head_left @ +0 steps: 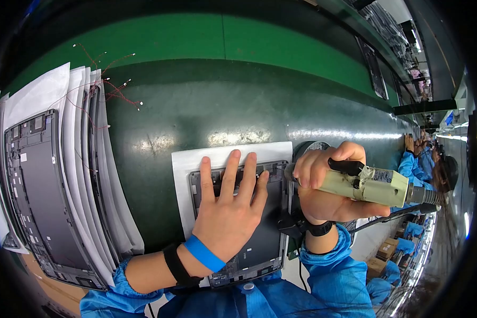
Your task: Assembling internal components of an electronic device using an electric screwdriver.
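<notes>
A dark grey laptop-like housing (265, 238) lies on a white sheet (181, 168) in front of me, with small parts along its far edge. My left hand (225, 214) rests on it, fingers spread flat over the far left part. In my right hand (315, 172) is a beige power screwdriver (379, 190) with a black lever, my fingers wrapped round its body. It is held tilted, its nose pointing left, by the housing's far right corner; whether the tip touches is hidden. A blue band (204, 254) and a black strap circle my left wrist.
At the left stands a stack of similar housings (45, 196) with white sheets between them. Thin red wires (114, 90) with white plugs hang over it. A round dark dish-like object (311, 146) sits behind my right hand. Co-workers in blue (417, 165) are further right, beyond cardboard boxes (385, 248).
</notes>
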### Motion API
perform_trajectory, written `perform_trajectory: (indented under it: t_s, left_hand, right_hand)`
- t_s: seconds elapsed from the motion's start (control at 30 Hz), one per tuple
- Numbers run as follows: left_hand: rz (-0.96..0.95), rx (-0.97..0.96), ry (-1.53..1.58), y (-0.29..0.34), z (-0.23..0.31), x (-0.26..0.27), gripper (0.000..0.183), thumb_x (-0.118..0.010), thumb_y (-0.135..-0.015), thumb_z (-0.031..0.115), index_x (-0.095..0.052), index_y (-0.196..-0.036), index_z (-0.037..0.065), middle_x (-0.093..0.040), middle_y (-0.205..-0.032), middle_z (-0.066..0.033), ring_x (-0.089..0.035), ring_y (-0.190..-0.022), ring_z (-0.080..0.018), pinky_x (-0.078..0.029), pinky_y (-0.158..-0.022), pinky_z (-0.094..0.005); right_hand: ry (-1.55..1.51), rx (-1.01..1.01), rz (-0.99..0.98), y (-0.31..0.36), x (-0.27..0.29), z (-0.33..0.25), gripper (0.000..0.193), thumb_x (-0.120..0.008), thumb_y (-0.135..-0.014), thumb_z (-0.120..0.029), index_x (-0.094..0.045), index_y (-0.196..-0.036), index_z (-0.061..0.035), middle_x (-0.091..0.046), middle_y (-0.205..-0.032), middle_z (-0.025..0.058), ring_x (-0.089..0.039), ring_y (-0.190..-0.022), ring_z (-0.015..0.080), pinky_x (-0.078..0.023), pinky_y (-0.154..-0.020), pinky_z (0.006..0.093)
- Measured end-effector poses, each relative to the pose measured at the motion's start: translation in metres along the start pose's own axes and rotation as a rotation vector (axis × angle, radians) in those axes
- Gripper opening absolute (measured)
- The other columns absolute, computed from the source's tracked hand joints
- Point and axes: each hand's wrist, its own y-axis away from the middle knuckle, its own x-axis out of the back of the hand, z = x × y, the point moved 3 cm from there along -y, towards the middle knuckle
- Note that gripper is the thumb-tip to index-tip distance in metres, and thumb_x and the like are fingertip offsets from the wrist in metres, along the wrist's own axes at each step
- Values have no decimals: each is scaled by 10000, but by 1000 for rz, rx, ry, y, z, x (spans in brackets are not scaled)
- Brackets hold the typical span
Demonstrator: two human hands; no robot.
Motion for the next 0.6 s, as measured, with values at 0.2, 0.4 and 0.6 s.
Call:
perform_trajectory:
  t_s: [0.2,0.4,0.6]
  left_hand:
    - [-3,10,-4,1,0,-1,483,-705,-756,261,-619,-1208,114,-424,-1400,-163,-335,-1330,-372,-240,-1046,-662]
    - [-12,6,-18,0,1,-1,488,-707,-754,270,-620,-1209,117,-421,-1405,-161,-334,-1336,-367,-238,-1049,-658]
    - [-14,3,-32,0,2,-1,501,-710,-752,275,-612,-1216,112,-422,-1407,-160,-332,-1340,-364,-239,-1052,-652]
  right_hand:
    - [-6,-11,-10,1,1,4,1088,-387,-568,-958,-440,-1059,12,-549,-681,98,-530,-593,188,-459,-605,343]
    - [-18,-23,-35,4,1,5,1080,-439,-560,-945,-441,-1056,14,-556,-703,106,-540,-626,196,-459,-637,355]
    - [-51,-73,-76,5,0,5,1077,-495,-552,-923,-438,-1066,23,-553,-749,118,-534,-675,199,-446,-657,347]
